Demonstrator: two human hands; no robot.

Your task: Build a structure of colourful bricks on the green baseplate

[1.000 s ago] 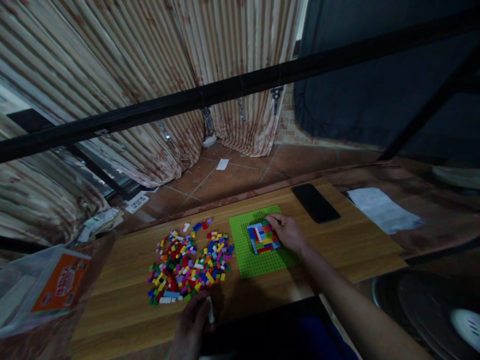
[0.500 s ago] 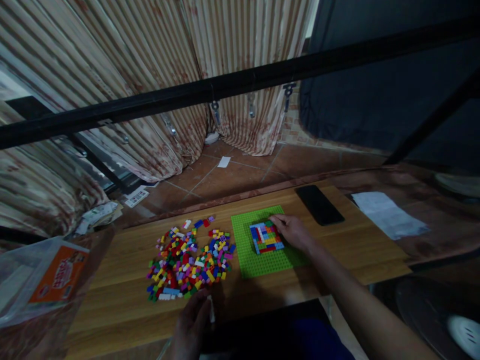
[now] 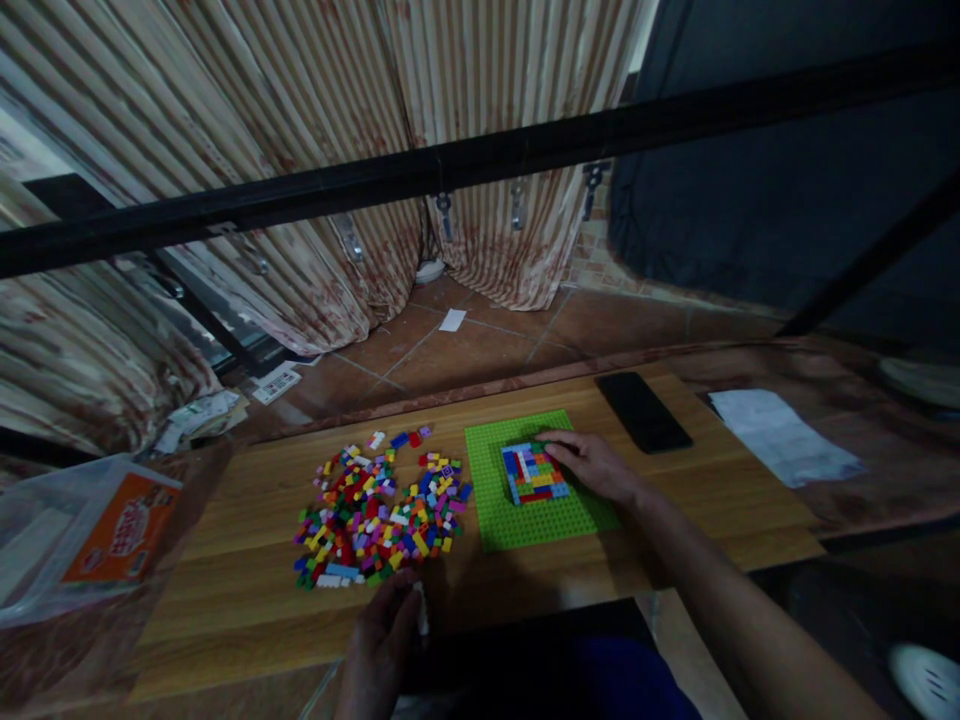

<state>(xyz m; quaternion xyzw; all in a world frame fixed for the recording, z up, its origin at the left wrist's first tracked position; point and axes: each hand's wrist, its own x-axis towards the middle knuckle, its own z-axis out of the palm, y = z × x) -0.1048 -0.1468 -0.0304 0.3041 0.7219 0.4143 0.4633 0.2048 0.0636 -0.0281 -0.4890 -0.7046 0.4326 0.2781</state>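
A flat, many-coloured block of building bricks (image 3: pixel 534 475) sits on the green studded baseplate (image 3: pixel 495 525). My right hand (image 3: pixel 596 465) reaches in from the right, its thumb and forefinger at a green brick (image 3: pixel 538 447) on the block's far right corner. Part of that corner is hidden by the fingers. By the near table edge, my left hand (image 3: pixel 386 630) is closed on a small white brick (image 3: pixel 422 610), which pokes out beyond the fingertips. Just ahead of this hand spreads a pile of loose bricks (image 3: pixel 375 530) in many colours.
The wooden table (image 3: pixel 247 520) carries a black phone (image 3: pixel 643 411) at its back right. On the left stands a clear plastic box (image 3: pixel 45 560) with an orange label. Papers (image 3: pixel 784 435) lie beyond the right end. A dark metal bar (image 3: pixel 375 180) crosses in front of the curtains.
The view has shifted slightly. My right fingers have moved a little at the block's corner, with the knuckles lying flatter. My left hand keeps the white brick in about the same place.
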